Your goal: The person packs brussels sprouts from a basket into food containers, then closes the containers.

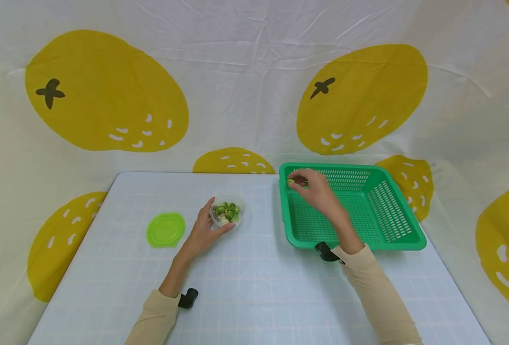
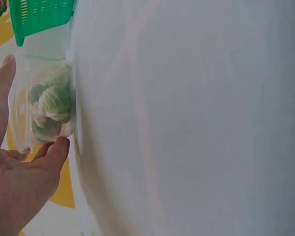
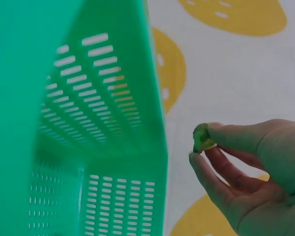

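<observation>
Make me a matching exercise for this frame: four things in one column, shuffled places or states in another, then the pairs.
1. lime-green lid
2. clear plastic container
3. green basket
4. single Brussels sprout

A. pinched in the right grip
B. slotted walls
C. flat, left of the container
D. holding several more sprouts

Pairs: 1-C, 2-D, 3-B, 4-A

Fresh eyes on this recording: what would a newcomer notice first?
Probably the huge yellow fruit prints on the backdrop, then the green basket at the table's right. The right hand pinches a green piece by the basket's far left corner; the left hand holds a clear tub of sprouts.
</observation>
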The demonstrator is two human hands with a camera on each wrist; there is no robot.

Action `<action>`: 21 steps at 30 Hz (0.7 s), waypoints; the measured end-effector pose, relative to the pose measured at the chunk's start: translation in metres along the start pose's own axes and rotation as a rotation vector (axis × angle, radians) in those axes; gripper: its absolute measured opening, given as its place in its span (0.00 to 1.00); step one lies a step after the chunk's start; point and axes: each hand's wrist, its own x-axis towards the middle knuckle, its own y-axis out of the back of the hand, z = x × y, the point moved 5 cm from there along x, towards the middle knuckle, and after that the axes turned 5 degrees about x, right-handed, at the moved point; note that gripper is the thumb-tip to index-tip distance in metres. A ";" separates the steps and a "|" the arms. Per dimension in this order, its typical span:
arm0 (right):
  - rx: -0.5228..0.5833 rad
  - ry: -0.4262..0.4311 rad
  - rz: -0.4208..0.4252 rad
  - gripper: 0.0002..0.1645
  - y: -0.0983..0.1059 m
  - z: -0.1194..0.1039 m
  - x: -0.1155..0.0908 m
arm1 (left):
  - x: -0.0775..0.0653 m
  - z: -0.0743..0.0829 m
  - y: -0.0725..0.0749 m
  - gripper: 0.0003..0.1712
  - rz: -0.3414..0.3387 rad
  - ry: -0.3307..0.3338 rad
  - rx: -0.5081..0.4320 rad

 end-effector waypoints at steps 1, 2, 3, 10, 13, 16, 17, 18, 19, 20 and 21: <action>0.006 0.006 0.007 0.15 -0.002 -0.002 -0.001 | 0.000 0.000 0.000 0.63 0.001 0.000 0.002; 0.007 0.015 0.013 0.14 -0.004 -0.003 -0.002 | 0.000 0.000 0.000 0.63 0.002 0.001 0.003; 0.011 0.020 0.019 0.14 -0.005 -0.005 -0.003 | 0.000 -0.001 0.000 0.63 0.002 -0.001 0.004; 0.072 0.043 0.078 0.13 -0.018 -0.016 -0.010 | -0.001 0.000 -0.001 0.63 -0.001 0.002 0.005; 0.093 0.056 0.104 0.13 -0.025 -0.021 -0.012 | -0.001 -0.001 -0.001 0.63 0.002 0.004 0.008; 0.122 0.060 0.130 0.14 -0.033 -0.023 -0.013 | -0.002 -0.001 -0.001 0.63 0.003 0.000 0.005; 0.133 0.060 0.139 0.14 -0.036 -0.023 -0.014 | -0.002 -0.001 -0.001 0.63 0.003 0.000 0.003; 0.143 0.066 0.147 0.14 -0.039 -0.024 -0.014 | -0.002 -0.001 -0.001 0.63 0.002 -0.002 0.001; 0.155 0.065 0.154 0.14 -0.042 -0.025 -0.014 | -0.002 0.000 -0.001 0.63 0.003 -0.002 -0.002; 0.163 0.063 0.161 0.14 -0.044 -0.025 -0.015 | -0.002 0.000 -0.001 0.63 0.003 -0.001 -0.003; 0.174 0.064 0.166 0.14 -0.047 -0.026 -0.014 | -0.001 0.000 -0.001 0.63 0.004 0.000 -0.004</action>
